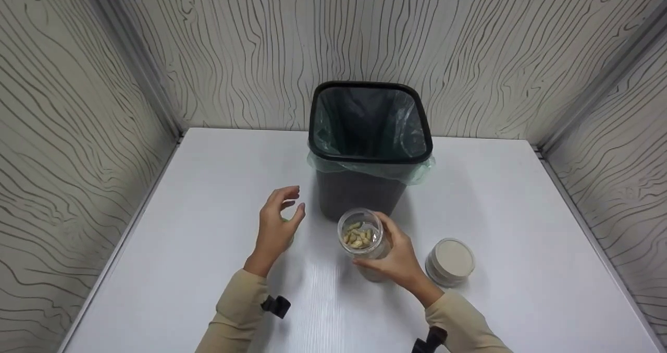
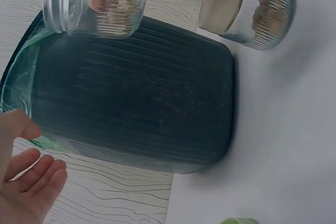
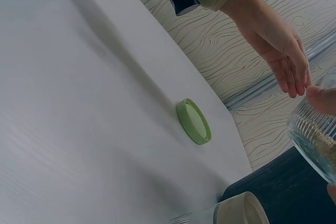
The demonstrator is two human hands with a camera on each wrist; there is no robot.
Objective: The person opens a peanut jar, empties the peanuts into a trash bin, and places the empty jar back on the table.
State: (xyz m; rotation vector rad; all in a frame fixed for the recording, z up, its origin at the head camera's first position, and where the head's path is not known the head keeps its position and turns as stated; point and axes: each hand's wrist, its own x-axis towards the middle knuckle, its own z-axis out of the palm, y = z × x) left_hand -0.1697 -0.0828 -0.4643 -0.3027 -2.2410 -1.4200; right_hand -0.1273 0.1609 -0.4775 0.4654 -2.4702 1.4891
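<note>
Jars (image 2: 79,9) (image 2: 253,3), two; green lid (image 3: 194,121), one; bin (image 1: 359,191), one

White tabletop (image 1: 526,212), smooth, faintly streaked with glare toward the front. Back wall (image 1: 250,45) pale, patterned in dark wavy wood-grain lines; left wall (image 1: 62,134) and right wall (image 1: 630,129) match. Grey left corner strip (image 1: 133,56), grey right corner strip (image 1: 594,88). Light soft, shadows blurred.

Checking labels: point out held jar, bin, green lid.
held jar (image 2: 116,10), left wrist view, ribbed side
bin (image 2: 128,98), left wrist view, side wall
green lid (image 3: 195,121), right wrist view, round face
</note>
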